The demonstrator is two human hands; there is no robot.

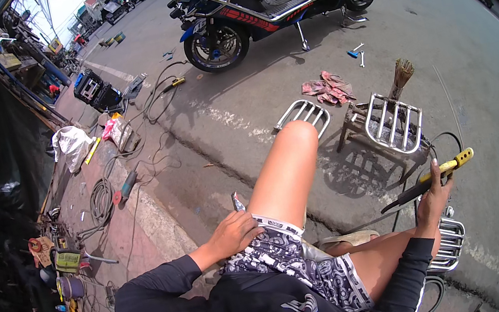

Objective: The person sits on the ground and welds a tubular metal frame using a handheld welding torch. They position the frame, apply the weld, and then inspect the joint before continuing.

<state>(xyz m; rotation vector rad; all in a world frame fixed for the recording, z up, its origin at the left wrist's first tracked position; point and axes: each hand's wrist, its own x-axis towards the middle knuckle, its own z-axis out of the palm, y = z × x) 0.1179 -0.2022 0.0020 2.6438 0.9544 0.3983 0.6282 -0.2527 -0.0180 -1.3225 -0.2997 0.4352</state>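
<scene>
A welding electrode holder, yellow with a black tapering end, is in the grip of my right hand at the right. Left of it, a silver tubular rack lies on a low, worn stool. Another tubular rack is on the ground beyond my raised knee, partly hidden. A third barred rack shows beside my right forearm. My left hand rests on my patterned shorts, fingers curled; a small silver and red piece pokes out beside it, its kind unclear.
Pink gloves or rags, a stick brush and wrenches lie beyond the racks. A motor scooter stands at the back. Leftward are an angle grinder, coiled cables and a black-blue machine. A curb runs along there.
</scene>
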